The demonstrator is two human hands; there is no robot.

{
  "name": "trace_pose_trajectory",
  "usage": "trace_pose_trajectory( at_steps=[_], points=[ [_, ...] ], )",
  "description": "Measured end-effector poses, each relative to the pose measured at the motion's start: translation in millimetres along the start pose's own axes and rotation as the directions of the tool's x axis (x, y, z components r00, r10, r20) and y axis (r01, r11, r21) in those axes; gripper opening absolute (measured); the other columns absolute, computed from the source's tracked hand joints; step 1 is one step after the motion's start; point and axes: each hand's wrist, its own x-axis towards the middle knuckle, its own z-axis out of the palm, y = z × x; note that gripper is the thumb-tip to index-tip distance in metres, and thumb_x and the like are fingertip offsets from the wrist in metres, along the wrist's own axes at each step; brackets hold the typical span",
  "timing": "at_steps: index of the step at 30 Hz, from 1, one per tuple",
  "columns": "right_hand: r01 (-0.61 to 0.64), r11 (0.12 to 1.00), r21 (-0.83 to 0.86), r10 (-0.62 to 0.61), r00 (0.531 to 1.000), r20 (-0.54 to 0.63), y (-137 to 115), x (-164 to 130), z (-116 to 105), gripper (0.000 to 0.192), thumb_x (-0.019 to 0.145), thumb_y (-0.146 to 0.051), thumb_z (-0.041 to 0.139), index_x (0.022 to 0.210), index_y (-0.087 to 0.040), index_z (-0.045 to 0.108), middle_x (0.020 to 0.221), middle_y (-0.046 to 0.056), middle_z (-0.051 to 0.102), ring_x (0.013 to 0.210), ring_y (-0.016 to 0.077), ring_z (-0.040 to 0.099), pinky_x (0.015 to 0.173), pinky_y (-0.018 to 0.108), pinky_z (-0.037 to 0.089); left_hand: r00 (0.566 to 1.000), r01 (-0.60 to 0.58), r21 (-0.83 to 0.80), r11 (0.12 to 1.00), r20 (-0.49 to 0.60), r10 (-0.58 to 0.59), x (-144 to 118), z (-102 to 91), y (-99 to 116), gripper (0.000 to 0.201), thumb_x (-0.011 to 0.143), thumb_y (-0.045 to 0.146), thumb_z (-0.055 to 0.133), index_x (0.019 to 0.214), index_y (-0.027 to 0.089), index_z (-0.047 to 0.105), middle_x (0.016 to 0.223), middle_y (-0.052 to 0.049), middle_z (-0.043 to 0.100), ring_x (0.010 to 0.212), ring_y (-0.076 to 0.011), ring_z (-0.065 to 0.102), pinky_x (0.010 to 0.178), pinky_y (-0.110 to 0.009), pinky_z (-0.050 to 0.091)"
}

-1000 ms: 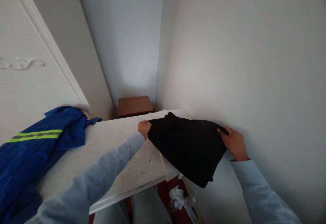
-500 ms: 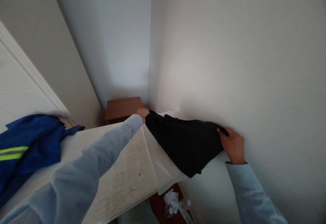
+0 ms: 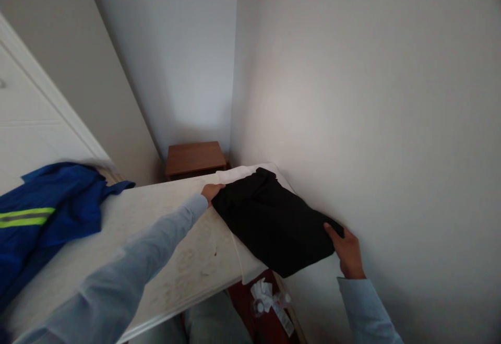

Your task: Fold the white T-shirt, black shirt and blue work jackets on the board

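One folded black cloth garment (image 3: 274, 221) lies on the right end of the pale worn table top (image 3: 164, 239), over a white cloth (image 3: 245, 263), overhanging the near edge. Right hand (image 3: 346, 250) pinches its near corner; left hand (image 3: 211, 191) grips its far-left edge. Further left: one blue jacket with a yellow reflective stripe (image 3: 47, 213).

Both hands (image 3: 211, 191) (image 3: 346, 247) grip a black cloth (image 3: 274, 221) — on the table (image 3: 164, 218)

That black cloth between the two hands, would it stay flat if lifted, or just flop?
Probably flop: the black cloth sags over the edge of the white table and creases between the left hand and right hand. It looks light, since each hand pinches only an edge. Pushed, it would likely bunch up rather than slide whole.
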Motion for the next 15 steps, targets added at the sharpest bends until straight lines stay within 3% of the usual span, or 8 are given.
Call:
trace_pose_trajectory(
  at_steps=[2, 5, 10, 12, 15],
  points=[
    [-0.13, 0.964, 0.231, 0.127, 0.991, 0.03, 4, -12, 1, 0.057, 0.066, -0.049, 0.079, 0.114, -0.02, 0.071, 0.119, 0.007, 0.073, 0.115, 0.0291, 0.064, 0.1, 0.043, 0.052, 0.999, 0.045, -0.071, 0.996, 0.012, -0.044, -8, -1.5, -6, 0.02, 0.084, 0.027, 0.072, 0.095, 0.011, 0.067, 0.086, -0.011, 0.072, 0.077, -0.0202, 0.07, 0.069, -0.032, 0.058],
    [-0.314, 0.808, 0.498, 0.242, 0.948, 0.206, 14, -32, 2, 0.064, 0.063, -0.048, 0.085, 0.121, -0.026, 0.068, 0.126, 0.005, 0.07, 0.116, 0.029, 0.065, 0.094, 0.043, 0.056, 0.996, 0.087, -0.152, 0.985, 0.022, -0.084, -22, -5.8, -12, 0.017, 0.08, 0.027, 0.073, 0.091, 0.016, 0.066, 0.079, -0.008, 0.073, 0.07, -0.02, 0.07, 0.064, -0.031, 0.058],
    [-0.423, 0.623, 0.657, 0.123, 0.883, 0.452, 42, -66, 10, 0.057, 0.069, -0.065, 0.076, 0.113, -0.03, 0.073, 0.131, 0.007, 0.067, 0.127, 0.029, 0.058, 0.099, 0.046, 0.052, 0.984, 0.176, -0.16, 0.971, 0.039, -0.172, -43, -14.4, -25, 0.021, 0.074, 0.028, 0.077, 0.085, 0.017, 0.064, 0.069, -0.005, 0.069, 0.058, -0.0196, 0.066, 0.056, -0.033, 0.057],
    [-0.427, 0.586, 0.689, 0.093, 0.88, 0.466, 49, -72, 14, 0.056, 0.067, -0.066, 0.078, 0.111, -0.031, 0.074, 0.131, 0.006, 0.067, 0.128, 0.0275, 0.057, 0.101, 0.044, 0.051, 0.983, 0.182, -0.154, 0.971, 0.035, -0.178, -46, -14.8, -28, 0.018, 0.075, 0.027, 0.076, 0.083, 0.017, 0.063, 0.068, -0.005, 0.069, 0.058, -0.02, 0.067, 0.057, -0.034, 0.058],
    [-0.424, 0.584, 0.692, 0.102, 0.884, 0.456, 44, -69, 20, 0.052, 0.064, -0.048, 0.087, 0.111, -0.03, 0.073, 0.126, 0.005, 0.07, 0.122, 0.0262, 0.061, 0.1, 0.042, 0.052, 0.991, 0.131, -0.138, 0.982, -0.019, -0.135, -42, -11.0, -28, 0.015, 0.075, 0.022, 0.076, 0.082, 0.017, 0.064, 0.069, -0.005, 0.069, 0.061, -0.0197, 0.067, 0.059, -0.033, 0.058]
  ],
)
